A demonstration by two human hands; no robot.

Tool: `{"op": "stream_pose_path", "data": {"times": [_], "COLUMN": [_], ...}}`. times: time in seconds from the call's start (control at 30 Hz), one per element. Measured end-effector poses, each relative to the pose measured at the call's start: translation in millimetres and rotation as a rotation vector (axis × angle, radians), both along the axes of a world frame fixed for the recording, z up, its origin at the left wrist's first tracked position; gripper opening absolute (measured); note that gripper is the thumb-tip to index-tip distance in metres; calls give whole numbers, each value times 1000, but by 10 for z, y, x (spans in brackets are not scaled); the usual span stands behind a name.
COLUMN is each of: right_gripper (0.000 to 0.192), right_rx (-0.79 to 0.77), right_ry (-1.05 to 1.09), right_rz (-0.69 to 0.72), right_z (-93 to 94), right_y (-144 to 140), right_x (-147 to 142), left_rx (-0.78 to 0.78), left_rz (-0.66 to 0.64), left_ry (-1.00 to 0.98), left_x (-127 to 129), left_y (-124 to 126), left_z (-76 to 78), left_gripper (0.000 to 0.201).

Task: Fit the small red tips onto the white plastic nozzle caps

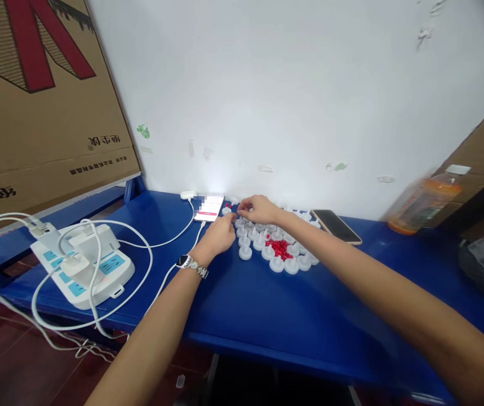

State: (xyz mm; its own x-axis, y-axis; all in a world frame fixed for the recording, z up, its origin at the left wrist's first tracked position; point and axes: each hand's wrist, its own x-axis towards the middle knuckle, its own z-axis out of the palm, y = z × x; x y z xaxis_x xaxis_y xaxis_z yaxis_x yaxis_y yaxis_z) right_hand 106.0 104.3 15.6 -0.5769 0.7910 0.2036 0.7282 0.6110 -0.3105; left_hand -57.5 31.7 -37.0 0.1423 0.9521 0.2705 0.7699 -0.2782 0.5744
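Both hands meet at the back of the blue table, by a cluster of white translucent plastic caps (pixel 278 263) with narrow raised tips. My left hand (pixel 220 233), with a watch and a bracelet on its wrist, has its fingers drawn together near the phone's corner. From the right, my right hand (pixel 261 210) reaches over the caps, its thumb and fingertips pinched close to the left fingertips. Whatever sits between the fingers is too small to make out. A heap of small red pieces (pixel 279 248) lies among the caps, partly hidden by my right forearm.
A lit phone (pixel 209 208) on a charging cable lies left of the hands, and a dark-screened phone (pixel 336 226) lies right. A power strip (pixel 112 270) with tangled white cables occupies the left. An orange drink bottle (pixel 427 202) leans near the wall. Cardboard (pixel 56 124) stands left.
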Motion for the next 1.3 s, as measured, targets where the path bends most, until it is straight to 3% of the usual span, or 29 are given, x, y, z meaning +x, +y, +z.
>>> {"op": "stream_pose_path", "data": {"times": [0.13, 0.27, 0.4, 0.53, 0.63, 0.7, 0.77, 0.87, 0.97, 1.13, 1.3], "right_gripper": [25, 28, 15, 14, 12, 9, 15, 32, 47, 54, 53], "right_rx": [37, 51, 58, 54, -19, -101, -153, -144, -97, -127, -67], "right_ry": [12, -40, -19, 64, 265, 471, 605, 697, 693, 744, 771], "right_rz": [-107, -103, -102, -121, -128, -128, -105, -101, -106, -152, -185], "right_z": [20, -39, -80, -39, 24, 53, 62, 47, 10, -78, -111], "right_y": [79, 198, 258, 206, 36, -142, -348, -655, -892, -1061, -1101], "right_x": [-82, -342, -538, -450, -224, -43, 133, 359, 514, 618, 615], "left_rx": [7, 61, 31, 103, 225, 269, 287, 323, 363, 371, 297], "left_rz": [2, 183, 286, 283, 281, 194, 26, -191, -306, -416, -392], "left_ry": [-51, -35, 42, 57, 68, 10, -92, -214, -230, -182, -305], "left_x": [6, -35, -70, -52, 7, 73, 162, 314, 433, 508, 626], "left_y": [-31, -93, -142, -148, -157, -180, -222, -310, -396, -455, -480], "left_z": [48, 145, 201, 199, 201, 222, 261, 334, 382, 370, 348], "left_gripper": [41, 28, 18, 16, 32, 42, 44, 40, 37, 35, 29]}}
